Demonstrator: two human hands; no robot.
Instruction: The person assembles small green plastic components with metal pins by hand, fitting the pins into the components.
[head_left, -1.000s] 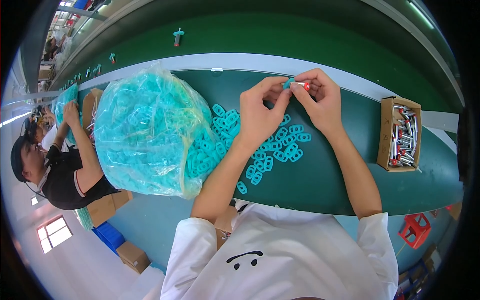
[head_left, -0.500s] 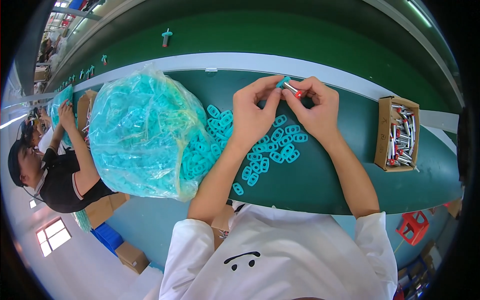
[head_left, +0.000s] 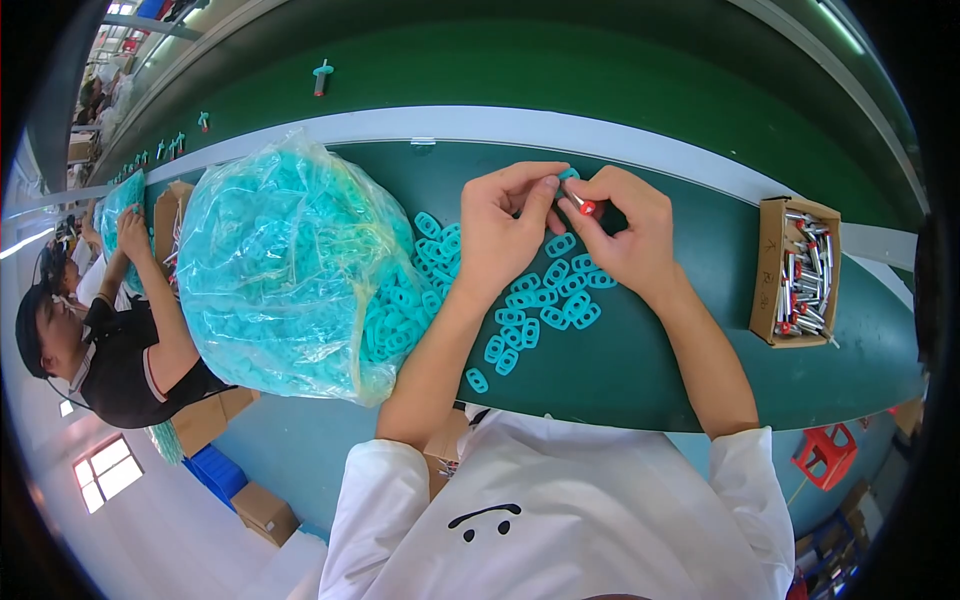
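Over the green work table, my hands meet fingertip to fingertip. My left hand [head_left: 505, 228] is closed, its thumb and fingers pinching a teal oval plastic piece [head_left: 569, 174], which is mostly covered by fingers. In the closed fingertips of my right hand [head_left: 640, 228] is a small metal cylinder with a red end [head_left: 586, 207], the red end toward me. The cylinder's far end is against the teal piece; how deep it sits in it I cannot tell. Loose teal pieces [head_left: 555, 271], with oval openings, lie scattered below and between my forearms.
A big clear bag of teal pieces [head_left: 280, 270] spills out beside my left forearm. At right stands a cardboard box [head_left: 765, 270] of metal cylinders. Beyond the pale rail, a green belt [head_left: 520, 65] carries joined pieces [head_left: 321, 78]. A co-worker [head_left: 130, 340] works at far left.
My hands have come slightly nearer me, and the cylinder has tilted so its red end points more toward me. The joined pieces on the belt have shifted a little left.
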